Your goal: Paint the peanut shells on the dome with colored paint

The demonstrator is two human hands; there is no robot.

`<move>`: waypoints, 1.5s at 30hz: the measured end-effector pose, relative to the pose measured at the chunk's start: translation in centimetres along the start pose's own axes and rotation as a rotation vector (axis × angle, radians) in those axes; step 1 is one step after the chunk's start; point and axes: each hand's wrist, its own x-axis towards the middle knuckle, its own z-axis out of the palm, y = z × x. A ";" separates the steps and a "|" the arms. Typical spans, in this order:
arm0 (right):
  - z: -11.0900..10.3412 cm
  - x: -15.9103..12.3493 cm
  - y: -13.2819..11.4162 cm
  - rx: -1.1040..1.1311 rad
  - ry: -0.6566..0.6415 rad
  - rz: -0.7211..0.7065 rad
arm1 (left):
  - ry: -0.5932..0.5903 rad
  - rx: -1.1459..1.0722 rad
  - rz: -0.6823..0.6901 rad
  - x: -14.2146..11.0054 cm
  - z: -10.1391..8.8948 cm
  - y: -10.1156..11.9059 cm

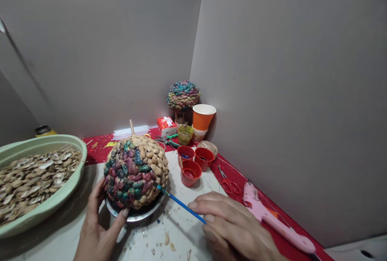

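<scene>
A dome of peanut shells (136, 170), its left and front part painted red, green and blue, sits on a metal plate (142, 214). My left hand (98, 222) grips the plate's near-left rim, thumb on the edge. My right hand (232, 226) pinches a thin blue paintbrush (180, 203). The brush tip touches the dome's lower right side. Three small red cups of paint (193, 164) stand just right of the dome.
A pale green bowl of peanut shells (45, 208) is at the left. A pink glue gun (273, 218) and red scissors (228, 182) lie at the right. Behind are a finished painted dome (183, 95), an orange paper cup (203, 117), pliers and glue sticks. Grey partition walls enclose the corner.
</scene>
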 end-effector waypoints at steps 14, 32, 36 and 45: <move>0.1 -0.3 -0.1 0.024 -0.004 0.045 | 0.000 -0.019 0.009 0.1 0.0 -0.1; 0.2 0.2 0.0 0.045 -0.017 0.102 | 0.010 0.011 0.014 0.0 0.0 -0.5; -1.0 0.5 0.1 -0.035 0.005 0.120 | 0.009 0.010 0.013 0.0 0.0 -0.4; -1.5 0.7 3.0 -0.359 0.093 0.294 | 0.019 -0.030 -0.018 0.2 0.1 -0.4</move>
